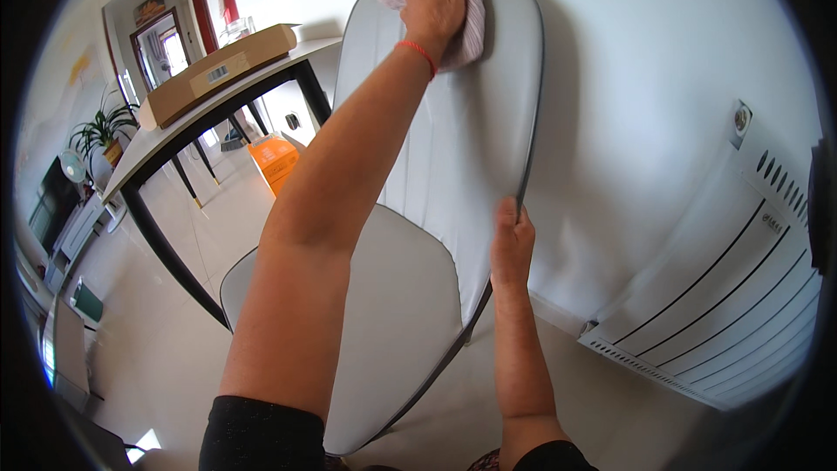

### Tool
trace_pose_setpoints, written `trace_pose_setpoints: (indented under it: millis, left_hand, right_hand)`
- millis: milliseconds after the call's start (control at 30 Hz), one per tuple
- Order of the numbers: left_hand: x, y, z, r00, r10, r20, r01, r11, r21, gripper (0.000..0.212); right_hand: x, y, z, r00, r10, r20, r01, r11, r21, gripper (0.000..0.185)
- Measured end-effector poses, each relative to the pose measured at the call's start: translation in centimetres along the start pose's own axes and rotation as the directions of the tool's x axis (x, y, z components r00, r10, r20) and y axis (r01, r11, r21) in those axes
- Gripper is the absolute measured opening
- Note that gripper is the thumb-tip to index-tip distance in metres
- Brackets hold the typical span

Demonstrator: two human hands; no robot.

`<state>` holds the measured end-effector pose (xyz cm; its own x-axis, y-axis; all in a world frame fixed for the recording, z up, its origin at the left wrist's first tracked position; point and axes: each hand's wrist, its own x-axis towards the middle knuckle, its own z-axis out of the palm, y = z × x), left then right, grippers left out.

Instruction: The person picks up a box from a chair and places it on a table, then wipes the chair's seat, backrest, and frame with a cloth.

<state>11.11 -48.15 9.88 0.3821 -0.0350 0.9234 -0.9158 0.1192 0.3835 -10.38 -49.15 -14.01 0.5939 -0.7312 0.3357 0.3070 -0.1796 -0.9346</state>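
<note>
A grey upholstered chair with dark piping stands before me, its tall backrest [484,124] near the white wall and its rounded seat [399,314] below. My left hand [435,6], with a red cord bracelet at the wrist, grips a striped pinkish cloth [476,39] against the top of the backrest. Part of the cloth bunches up above the knuckles, and the fingertips are hidden. Lower down, my right hand [513,242] clasps the right edge of the backrest, thumb on the front side. My left forearm crosses over the seat and hides part of it.
Left of the chair is a table [131,150] with black legs, bearing a long cardboard box [222,72]. An orange box [273,160] is beyond it. A white radiator [713,288] hangs on the right wall. Farther left are a potted plant [104,127], a fan [73,165] and a green bin [87,301].
</note>
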Motion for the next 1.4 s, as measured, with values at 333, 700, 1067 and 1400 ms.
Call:
trace_pose_setpoints:
  millis: [333,700,1067,1400]
  left_hand:
    - [-24.6,4.7,-4.3,0.891,0.164,0.424,-0.258,0.950,0.174,0.068]
    - [-29.4,6.5,-12.3,0.591,-0.015,0.806,-0.140,0.983,0.121,0.064]
    - [-22.1,-3.4,-18.0,0.362,-0.860,0.359,-0.106,0.344,0.933,0.051]
    - [-27.5,2.6,-15.4,0.335,-0.108,0.936,-0.204,0.961,0.184,0.052]
  right_hand:
    - [1.7,2.3,-0.4,0.997,0.043,0.064,-0.075,0.732,0.678,0.096]
    - [1.2,1.5,-1.0,0.944,0.022,0.330,-0.259,0.669,0.696,0.077]
    - [2.5,3.0,-1.1,0.972,-0.001,0.235,-0.125,0.845,0.520,0.062]
    - [2.0,1.3,-0.7,0.985,0.044,0.168,-0.118,0.881,0.459,0.069]
